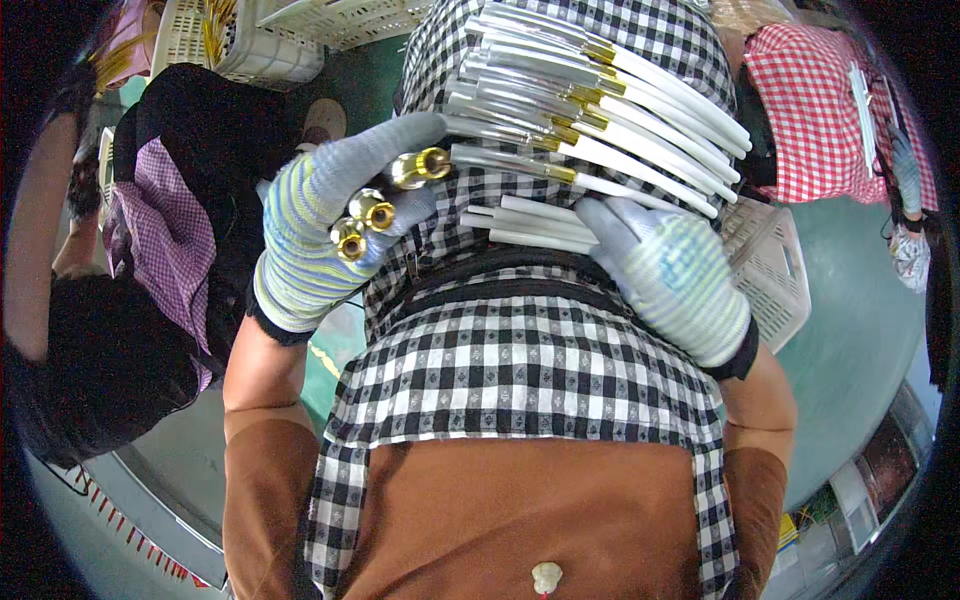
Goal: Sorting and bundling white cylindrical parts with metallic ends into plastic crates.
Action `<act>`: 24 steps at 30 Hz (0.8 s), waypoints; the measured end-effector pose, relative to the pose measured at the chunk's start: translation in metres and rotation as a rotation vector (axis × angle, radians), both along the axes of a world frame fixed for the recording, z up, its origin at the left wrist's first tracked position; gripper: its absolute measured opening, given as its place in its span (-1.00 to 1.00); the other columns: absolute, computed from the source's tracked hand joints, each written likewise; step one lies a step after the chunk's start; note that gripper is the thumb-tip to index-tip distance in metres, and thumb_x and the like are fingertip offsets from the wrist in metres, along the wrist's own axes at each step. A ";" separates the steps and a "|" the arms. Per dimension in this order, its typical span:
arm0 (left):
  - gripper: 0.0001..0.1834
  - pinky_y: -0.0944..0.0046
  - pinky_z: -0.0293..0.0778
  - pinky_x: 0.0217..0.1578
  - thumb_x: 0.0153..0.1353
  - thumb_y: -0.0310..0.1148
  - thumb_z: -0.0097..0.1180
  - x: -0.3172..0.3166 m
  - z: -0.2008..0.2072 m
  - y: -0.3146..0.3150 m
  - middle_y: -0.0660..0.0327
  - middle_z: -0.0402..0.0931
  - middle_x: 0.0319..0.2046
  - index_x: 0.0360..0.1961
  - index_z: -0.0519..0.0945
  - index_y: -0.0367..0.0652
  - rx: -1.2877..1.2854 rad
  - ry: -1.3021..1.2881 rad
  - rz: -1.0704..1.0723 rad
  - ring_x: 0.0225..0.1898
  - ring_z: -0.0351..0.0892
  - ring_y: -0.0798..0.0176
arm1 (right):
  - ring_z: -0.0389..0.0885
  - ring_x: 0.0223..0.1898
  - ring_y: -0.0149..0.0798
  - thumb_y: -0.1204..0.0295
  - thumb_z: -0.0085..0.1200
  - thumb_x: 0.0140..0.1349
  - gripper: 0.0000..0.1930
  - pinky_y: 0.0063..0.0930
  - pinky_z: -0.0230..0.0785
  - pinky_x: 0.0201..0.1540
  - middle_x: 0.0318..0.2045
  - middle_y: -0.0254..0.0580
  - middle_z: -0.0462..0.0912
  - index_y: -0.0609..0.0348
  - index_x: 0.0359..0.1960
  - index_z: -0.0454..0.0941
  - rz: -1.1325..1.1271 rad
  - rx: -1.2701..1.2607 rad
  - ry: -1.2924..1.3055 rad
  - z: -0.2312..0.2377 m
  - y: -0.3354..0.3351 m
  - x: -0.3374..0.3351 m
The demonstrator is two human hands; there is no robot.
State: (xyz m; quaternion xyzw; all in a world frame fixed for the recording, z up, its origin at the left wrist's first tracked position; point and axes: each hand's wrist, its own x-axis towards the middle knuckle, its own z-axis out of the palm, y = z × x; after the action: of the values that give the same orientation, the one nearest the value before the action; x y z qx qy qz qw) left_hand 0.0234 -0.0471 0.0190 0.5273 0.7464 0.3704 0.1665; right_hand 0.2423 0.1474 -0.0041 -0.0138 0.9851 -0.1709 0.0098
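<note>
Clasping gold-rimmed tubes [405,171], left hand [318,222] curls; right hand [675,275] bends over white rods [540,224], grip unclear.

1. Row of brush-like sticks [595,118]: tapered white handles, gold bands, silvery clear left ends; overlapping side by side, handles slanting down rightward.
2. Three gold-and-silver tubes [366,205]: left of the row, hollow ends up.
3. Plain white rods [545,226]: bunched just below the row.
</note>
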 end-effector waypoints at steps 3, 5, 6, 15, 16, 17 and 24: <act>-0.63 0.31 0.49 -0.35 0.07 -0.41 0.19 0.002 0.000 0.007 0.16 0.65 -0.39 -0.04 0.58 -0.20 -0.005 0.039 -0.132 -0.42 0.62 0.24 | 0.59 -0.37 -0.04 0.47 0.02 0.09 -0.68 -0.23 0.44 -0.32 -0.35 -0.09 0.58 0.18 -0.08 0.50 -0.041 -0.040 -0.092 0.000 -0.006 -0.003; -0.56 0.26 0.46 -0.41 -0.06 -0.42 0.29 0.000 -0.008 0.001 0.16 0.64 -0.40 -0.06 0.61 -0.12 -0.037 0.083 -0.188 -0.47 0.59 0.15 | 0.59 -0.33 0.01 0.49 0.09 0.06 -0.67 -0.19 0.45 -0.28 -0.36 -0.06 0.60 0.19 -0.07 0.51 -0.047 -0.083 -0.095 0.005 -0.006 -0.005; -0.54 0.25 0.45 -0.43 -0.09 -0.41 0.32 -0.001 -0.008 -0.002 0.16 0.63 -0.41 -0.06 0.61 -0.11 -0.092 0.111 -0.220 -0.48 0.57 0.12 | 0.58 -0.36 -0.02 0.48 0.11 0.05 -0.70 -0.23 0.43 -0.32 -0.38 -0.09 0.58 0.17 -0.12 0.53 -0.039 -0.223 -0.046 0.011 -0.004 -0.007; -0.55 0.17 0.44 -0.46 0.00 -0.29 0.24 0.002 -0.015 -0.003 0.09 0.57 -0.52 -0.01 0.58 -0.10 -0.072 0.085 -0.268 -0.49 0.57 0.02 | 0.52 -0.46 -0.30 0.37 0.09 0.15 -0.84 -0.46 0.42 -0.31 -0.42 -0.12 0.57 0.22 -0.38 0.55 -0.193 -0.962 0.112 0.067 0.000 0.003; -0.55 0.17 0.44 -0.46 0.00 -0.29 0.24 0.002 -0.015 0.001 0.09 0.57 -0.52 -0.01 0.58 -0.10 -0.069 0.083 -0.275 -0.49 0.57 0.02 | 0.57 -0.46 -0.27 0.32 -0.04 0.27 -0.78 -0.44 0.48 -0.24 -0.38 -0.02 0.61 0.21 -0.42 0.52 -0.151 -1.146 0.171 0.067 -0.002 0.000; -0.55 0.17 0.44 -0.46 0.01 -0.30 0.23 0.002 -0.013 0.001 0.10 0.57 -0.52 -0.01 0.58 -0.10 -0.079 0.066 -0.282 -0.49 0.57 0.03 | 0.57 -0.46 -0.27 0.32 -0.04 0.27 -0.78 -0.44 0.48 -0.24 -0.38 -0.02 0.61 0.21 -0.42 0.52 -0.148 -1.149 0.171 0.065 0.000 -0.003; -0.55 0.16 0.45 -0.45 -0.01 -0.32 0.21 -0.003 -0.014 0.003 0.11 0.57 -0.51 -0.01 0.57 -0.10 -0.081 0.057 -0.318 -0.48 0.57 0.01 | 0.60 -0.43 -0.18 0.32 0.07 0.25 -0.79 -0.29 0.46 -0.09 -0.28 0.06 0.62 0.23 -0.25 0.53 -0.096 -1.318 -0.112 0.063 0.008 -0.002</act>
State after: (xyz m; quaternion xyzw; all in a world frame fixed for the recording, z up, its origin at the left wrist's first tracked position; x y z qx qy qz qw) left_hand 0.0199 -0.0446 0.0051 0.6418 0.6723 0.2940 0.2227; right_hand 0.2402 0.1554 0.0586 0.0359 0.6719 -0.7386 0.0429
